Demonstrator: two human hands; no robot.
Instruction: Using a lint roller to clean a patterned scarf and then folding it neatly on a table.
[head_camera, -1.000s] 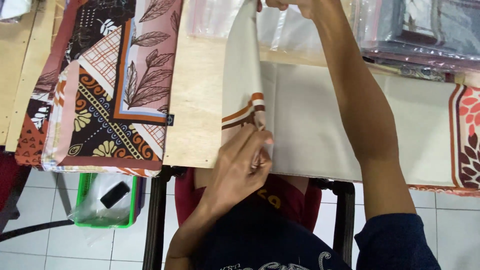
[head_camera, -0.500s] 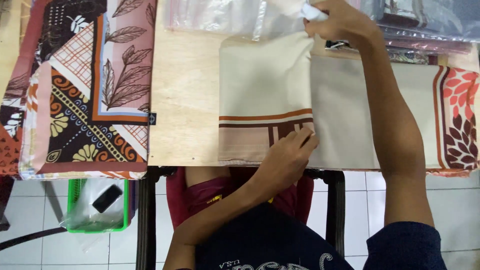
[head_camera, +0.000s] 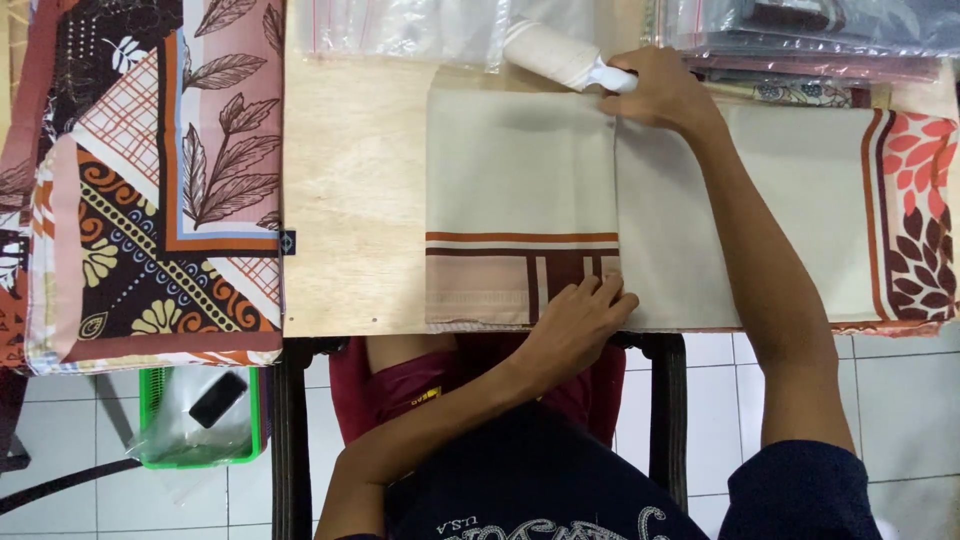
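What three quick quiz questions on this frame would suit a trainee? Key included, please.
1. True or false: the left hand presses the near edge of the folded cream cloth.
2. What does the right hand grip? A) scissors B) white roller C) green basket
3. Which side of the wooden table holds the patterned leaf-print cloth?

Key: 1 true; 2 B; 3 the left side.

clear plastic bags (head_camera: 410, 30) — top edge, small dark label (head_camera: 288, 242) — patterned cloth's corner
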